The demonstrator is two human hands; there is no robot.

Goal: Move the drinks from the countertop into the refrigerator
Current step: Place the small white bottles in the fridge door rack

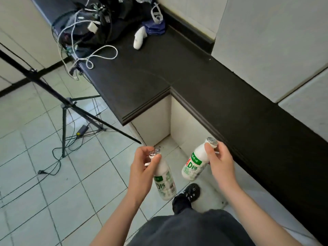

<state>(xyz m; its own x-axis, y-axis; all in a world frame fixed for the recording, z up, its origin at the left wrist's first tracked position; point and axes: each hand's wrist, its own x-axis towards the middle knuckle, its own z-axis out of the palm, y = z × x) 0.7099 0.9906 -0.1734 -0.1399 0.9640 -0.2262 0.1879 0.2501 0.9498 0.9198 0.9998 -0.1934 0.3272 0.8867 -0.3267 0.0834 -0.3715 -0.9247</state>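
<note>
Carry step: we grip left bottle (pixel 166 183) at its neck with left hand (pixel 142 168), right bottle (pixel 192 165) with right hand (pixel 221 163), near, off the surface (pixel 195 77). Fridge unseen; we should tighten, both tilt.

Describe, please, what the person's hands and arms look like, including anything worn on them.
The left hand and right hand are bare: no gloves, rings, watch or bracelets show. Both arms are uncovered down to the frame's bottom edge, with no sleeves in view. Below them are a dark grey garment and a black shoe.
</note>
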